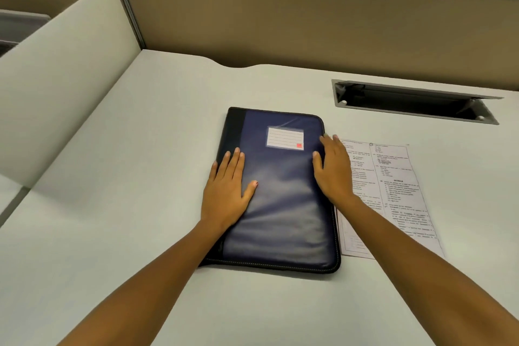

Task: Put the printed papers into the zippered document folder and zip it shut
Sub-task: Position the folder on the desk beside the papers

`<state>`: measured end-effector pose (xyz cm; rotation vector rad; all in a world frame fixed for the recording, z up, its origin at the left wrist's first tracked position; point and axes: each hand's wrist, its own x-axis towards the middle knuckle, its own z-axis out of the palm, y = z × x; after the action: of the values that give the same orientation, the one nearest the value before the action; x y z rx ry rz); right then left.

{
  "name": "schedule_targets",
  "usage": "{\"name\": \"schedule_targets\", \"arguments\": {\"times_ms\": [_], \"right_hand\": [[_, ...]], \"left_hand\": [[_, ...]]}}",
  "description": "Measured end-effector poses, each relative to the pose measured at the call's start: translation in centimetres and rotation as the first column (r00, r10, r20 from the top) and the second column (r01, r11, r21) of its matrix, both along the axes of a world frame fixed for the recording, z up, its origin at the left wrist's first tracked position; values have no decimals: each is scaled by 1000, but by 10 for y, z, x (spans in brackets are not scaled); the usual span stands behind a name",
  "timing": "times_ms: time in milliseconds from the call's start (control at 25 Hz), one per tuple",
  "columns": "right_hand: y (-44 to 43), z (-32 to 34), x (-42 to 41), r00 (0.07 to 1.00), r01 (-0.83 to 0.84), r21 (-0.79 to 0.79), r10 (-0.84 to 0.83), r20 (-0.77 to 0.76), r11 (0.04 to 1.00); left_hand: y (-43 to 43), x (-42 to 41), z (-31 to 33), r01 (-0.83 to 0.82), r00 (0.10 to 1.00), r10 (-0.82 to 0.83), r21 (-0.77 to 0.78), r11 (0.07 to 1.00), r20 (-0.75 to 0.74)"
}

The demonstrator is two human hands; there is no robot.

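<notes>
A dark blue zippered document folder (283,199) lies closed and flat in the middle of the white desk (140,233), with a white label on its cover. My left hand (227,191) rests flat on the folder's left side, fingers apart. At the folder's right edge lies my right hand (334,171), fingers spread over the edge, thumb on the cover. The printed papers (393,194) lie flat on the desk just right of the folder, partly under my right hand and forearm.
A recessed cable tray (415,104) with a raised lid is set into the desk at the back right. A tan partition (309,22) with a blue "476" sign runs along the back. A cream divider (64,78) stands at the left.
</notes>
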<state>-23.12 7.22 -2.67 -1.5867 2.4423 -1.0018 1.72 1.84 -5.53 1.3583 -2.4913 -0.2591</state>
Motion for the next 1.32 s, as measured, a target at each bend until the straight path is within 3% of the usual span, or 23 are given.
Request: {"name": "schedule_targets", "arguments": {"times_ms": [120, 200, 400, 680, 760, 840, 1080, 1320], "right_hand": [[-42, 11, -5, 991, -17, -75, 7, -132, 997], [-75, 18, -6, 991, -38, -56, 30, -134, 998], [-166, 31, -2, 971, -226, 162, 236, -46, 961], [-249, 38, 18, 761, -636, 399, 624, 180, 660], [-262, 36, 24, 677, -717, 438, 691, 253, 542], [-270, 34, 27, 634, -749, 455, 723, 277, 482], [-285, 24, 30, 613, -721, 451, 788, 62, 526], [-281, 21, 24, 554, -756, 381, 830, -60, 532]], "left_hand": [[2, 1, 1, -6, 1000, 6, -7, 1000, 0], [3, 0, 3, -7, 1000, 7, 0, 1000, 2], [4, -1, 4, -32, 999, 31, 11, 999, 23], [4, -3, 8, -42, 998, 41, 16, 999, 52], [4, -3, 8, -51, 997, 49, 22, 998, 56], [5, -3, 8, -53, 997, 51, 28, 998, 55], [3, -4, 8, -64, 996, 61, 39, 997, 63], [4, -4, 10, -69, 996, 66, 48, 996, 61]]}}
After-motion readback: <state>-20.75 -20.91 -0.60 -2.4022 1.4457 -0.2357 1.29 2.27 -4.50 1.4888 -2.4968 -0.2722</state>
